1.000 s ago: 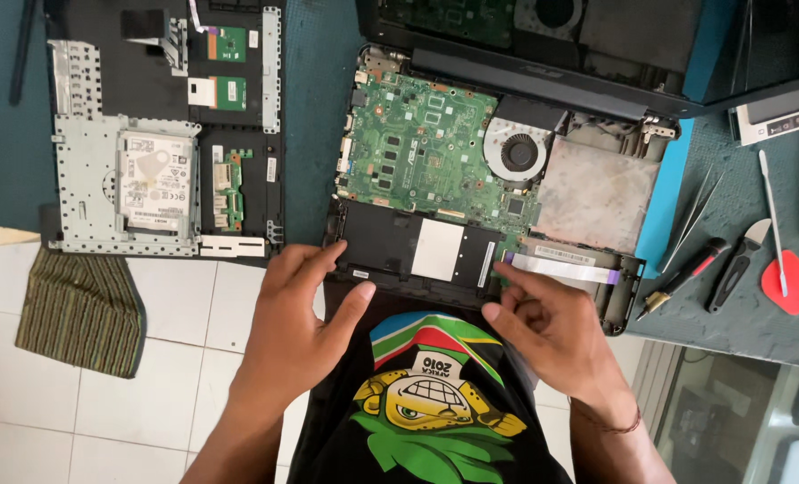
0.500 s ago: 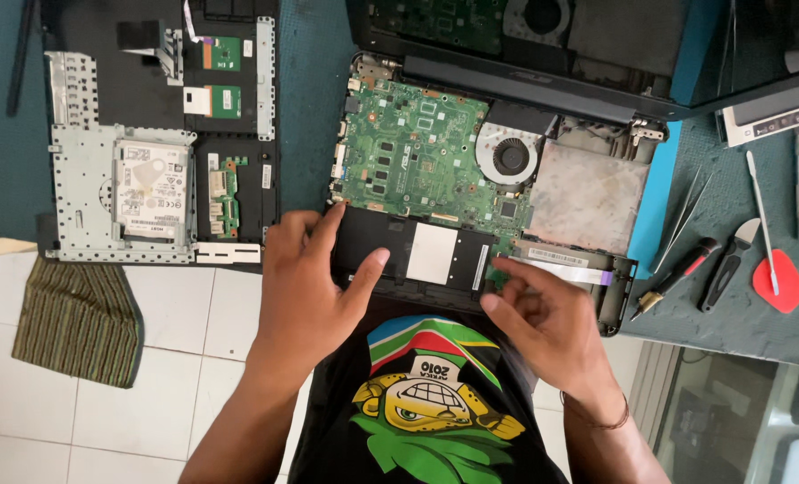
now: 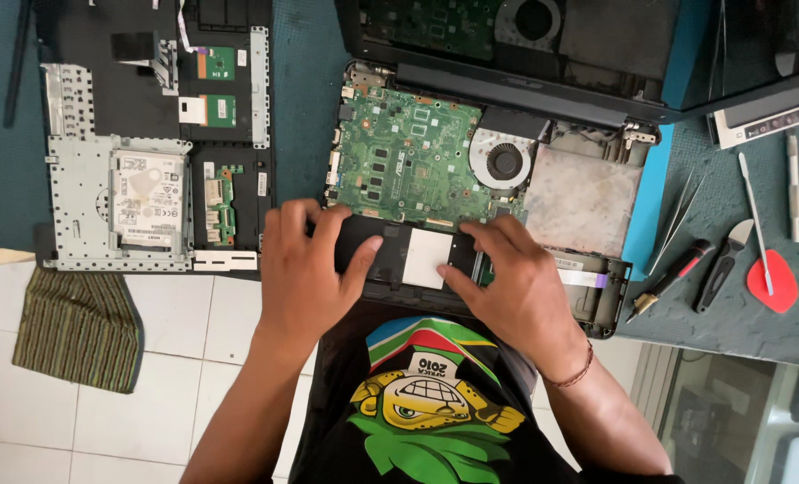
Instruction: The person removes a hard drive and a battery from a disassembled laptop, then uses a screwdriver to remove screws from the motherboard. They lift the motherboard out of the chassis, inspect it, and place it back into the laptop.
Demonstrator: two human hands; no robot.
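Teal matting (image 3: 305,116) covers the workbench, with white floor tiles (image 3: 193,358) showing below its near edge. At the centre lies an opened laptop base (image 3: 597,305), its green motherboard (image 3: 408,161) exposed beside a round fan (image 3: 504,161) and a grey metal plate (image 3: 583,197). Both hands rest on a flat black battery (image 3: 408,255) with a white label, seated along the near edge of the base just below the motherboard. The left hand (image 3: 305,269) lies flat over the battery's left end, fingers spread loosely and the thumb angled across its top — it grips nothing. The right hand (image 3: 516,282) presses on the right end, fingers extended toward the motherboard and the thumb pointing at the label; it too is open, not closed round anything. A cord bracelet (image 3: 574,369) circles the right wrist. To the left sits a separate black bottom cover (image 3: 149,134) holding a silver hard drive (image 3: 149,197) in a metal bracket and a few small green boards. Another black laptop shell (image 3: 597,54) lies across the top. On the right — well apart from the hands — are tweezers (image 3: 677,220), a red-handled screwdriver (image 3: 673,278), a black pry tool (image 3: 722,264) and a red pick (image 3: 776,282). A striped cloth (image 3: 81,327) lies on the tiles at lower left.
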